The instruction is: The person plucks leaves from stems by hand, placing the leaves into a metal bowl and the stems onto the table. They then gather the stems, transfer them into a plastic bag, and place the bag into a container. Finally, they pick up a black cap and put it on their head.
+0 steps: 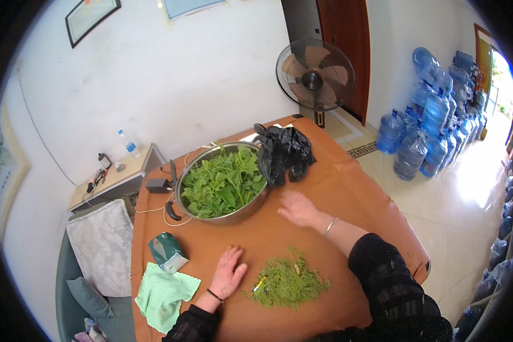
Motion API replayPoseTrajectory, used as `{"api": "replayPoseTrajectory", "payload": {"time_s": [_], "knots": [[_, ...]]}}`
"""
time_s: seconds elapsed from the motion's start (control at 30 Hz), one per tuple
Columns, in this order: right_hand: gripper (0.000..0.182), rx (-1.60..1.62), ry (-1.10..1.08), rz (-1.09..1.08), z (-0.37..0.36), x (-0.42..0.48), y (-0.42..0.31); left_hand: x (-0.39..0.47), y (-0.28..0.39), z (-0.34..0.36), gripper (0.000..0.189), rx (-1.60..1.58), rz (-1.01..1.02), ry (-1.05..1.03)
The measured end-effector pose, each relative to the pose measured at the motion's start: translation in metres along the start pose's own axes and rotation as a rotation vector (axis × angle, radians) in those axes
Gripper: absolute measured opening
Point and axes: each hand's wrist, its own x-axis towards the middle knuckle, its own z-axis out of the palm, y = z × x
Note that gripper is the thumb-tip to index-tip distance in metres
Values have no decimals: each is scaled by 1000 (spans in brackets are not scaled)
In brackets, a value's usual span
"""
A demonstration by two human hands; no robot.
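Observation:
My left hand (228, 273) rests on the brown-covered table (325, 265) with its fingers apart, left of a heap of thin green tendrils or stems (290, 282). A small yellow and silver object (260, 284) lies in that heap. My right hand (297, 208), slightly blurred, is over the table below a crumpled black plastic bag (284, 154), its fingers spread and nothing in them. Leafy greens (222, 184) fill a wide steel pot (239, 215) near the bag. A green packet (167, 252) and a light green cloth (164, 295) lie left of my left hand.
A black adapter (157, 185) and white cables are by the pot's left handle (172, 211). A standing fan (314, 77) is beyond the table's far edge. Large blue water bottles (436, 111) stand on the floor at right. A sofa (124, 312) and low cabinet (143, 158) are at left.

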Motion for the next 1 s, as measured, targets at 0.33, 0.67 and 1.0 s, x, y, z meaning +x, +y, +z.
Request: {"api": "replayPoseTrajectory", "payload": {"time_s": [0.33,0.67,1.0], "knots": [[22,114,178,-98,-54,-51,-1,29,8,31,60,246,34,-41],[41,73,147,140,-19,-39,46,42,64,21,54,-406,203,-257],[39,47,248,512,-99,-211,-35,-49,27,14,58,79,-64,32]]}}
